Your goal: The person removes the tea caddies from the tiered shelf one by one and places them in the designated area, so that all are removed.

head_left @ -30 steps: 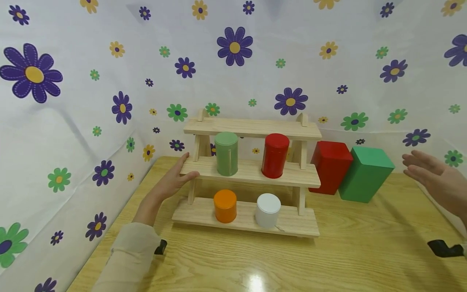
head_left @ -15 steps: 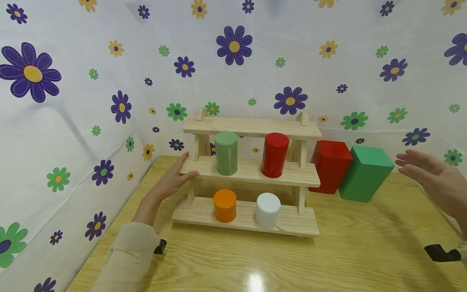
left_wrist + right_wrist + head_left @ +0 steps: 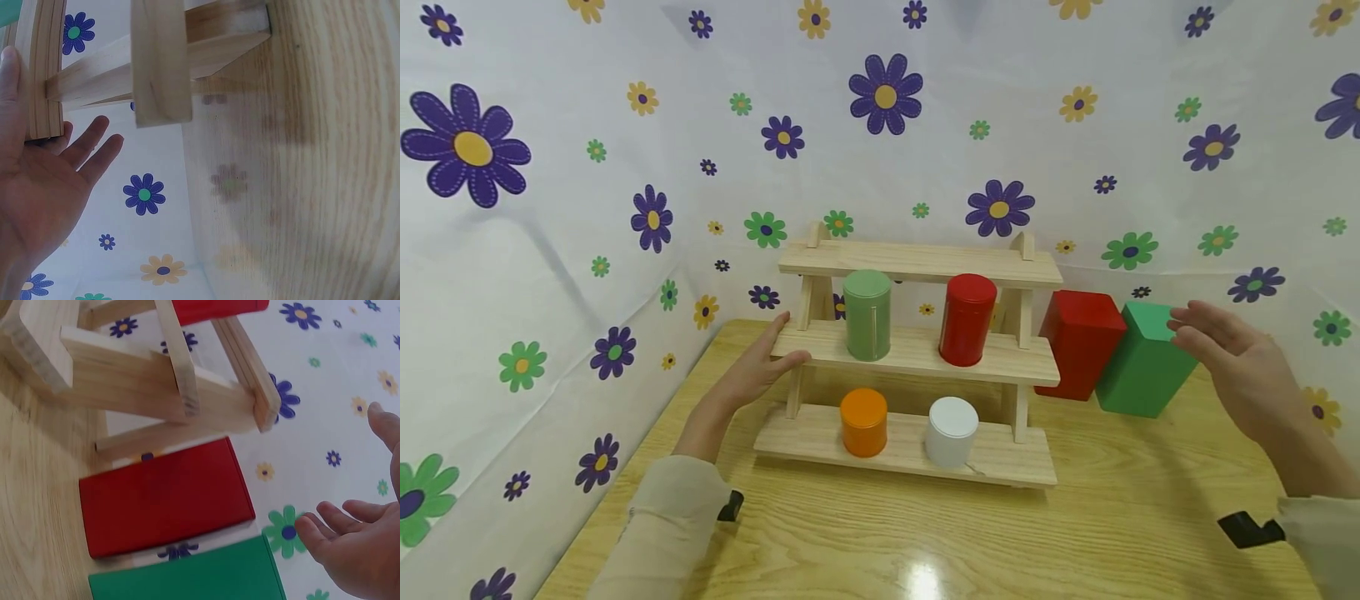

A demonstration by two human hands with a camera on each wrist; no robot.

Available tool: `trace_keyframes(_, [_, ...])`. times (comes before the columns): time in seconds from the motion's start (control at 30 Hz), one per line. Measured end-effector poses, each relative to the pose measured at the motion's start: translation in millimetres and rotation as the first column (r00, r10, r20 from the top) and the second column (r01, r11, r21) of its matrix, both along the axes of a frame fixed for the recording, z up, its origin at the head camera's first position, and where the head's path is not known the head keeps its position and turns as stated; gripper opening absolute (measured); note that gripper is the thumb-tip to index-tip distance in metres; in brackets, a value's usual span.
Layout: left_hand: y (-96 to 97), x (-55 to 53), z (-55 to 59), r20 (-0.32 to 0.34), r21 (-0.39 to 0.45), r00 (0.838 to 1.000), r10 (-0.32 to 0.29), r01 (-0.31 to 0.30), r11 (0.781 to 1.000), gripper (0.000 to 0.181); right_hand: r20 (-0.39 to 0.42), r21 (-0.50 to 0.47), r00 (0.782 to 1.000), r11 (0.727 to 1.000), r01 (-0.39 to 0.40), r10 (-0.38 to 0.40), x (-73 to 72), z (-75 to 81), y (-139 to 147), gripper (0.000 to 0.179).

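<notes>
A three-tier wooden display shelf stands on the table. My left hand holds the left end of its middle board, thumb at the front edge; the left wrist view shows the hand with the board end between thumb and fingers. My right hand is raised and holds nothing, fingers loosely extended. It overlaps a green box in the head view. In the right wrist view this hand is apart from the green box and the red box.
On the middle board stand a light green tin and a red tin. The bottom board bears a short orange tin and a white tin. Flower-printed cloth walls the wooden table at the back and sides.
My right hand has moved left from the right edge to in front of the green box. My left hand stays on the shelf, and the tins have not moved.
</notes>
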State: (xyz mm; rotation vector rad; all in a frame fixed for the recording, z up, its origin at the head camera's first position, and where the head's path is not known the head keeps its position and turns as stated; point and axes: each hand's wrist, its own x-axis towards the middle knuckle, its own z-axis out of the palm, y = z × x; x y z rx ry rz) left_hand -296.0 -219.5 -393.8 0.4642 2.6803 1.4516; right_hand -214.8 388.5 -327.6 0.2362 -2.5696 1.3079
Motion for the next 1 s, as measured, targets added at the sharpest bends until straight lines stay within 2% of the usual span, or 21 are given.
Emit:
trace_keyframes(0.13, [1.5, -0.2, 0.2, 0.001, -0.003, 1.0, -0.003, 0.003, 1.0, 0.091, -0.006, -0.078, 0.999, 0.996, -0.051, 0.051, -0.5, 0.4, -14.1, 0.062])
trace_keyframes(0.3, [0.6, 0.4, 0.1, -0.003, 0.005, 1.0, -0.001, 0.001, 1.0, 0.09, -0.001, -0.263, 0.989, 0.954, -0.141, 0.146, -2.8, -2.0, -29.4, 0.061])
trace_keyframes(0.37, [0.2, 0.0, -0.7, -0.004, 0.004, 1.0, 0.0, 0.0, 1.0, 0.09, 0.017, -0.268, 0.989, 0.953, -0.139, 0.149, -3.0, -2.3, -35.3, 0.063])
trace_keyframes(0.53, [0.1, -1.1, -1.9, -0.012, -0.006, 1.0, 0.006, -0.007, 1.0, 0.091, 0.056, -0.144, 0.993, 0.985, -0.094, 0.103, -3.4, -2.1, -51.8, 0.065])
trace_keyframes(0.77, [0.9, -0.6, -1.6, -0.003, 0.009, 1.0, 0.006, -0.006, 1.0, 0.091, 0.067, -0.173, 0.989, 0.978, -0.119, 0.132, -7.5, -4.5, -75.7, 0.068])
trace_keyframes(1.0, [0.8, -1.1, -1.9, 0.004, 0.016, 1.0, 0.008, -0.008, 1.0, 0.091, 0.082, -0.159, 0.988, 0.98, -0.115, 0.13, -10.1, -0.8, -100.7, 0.07])
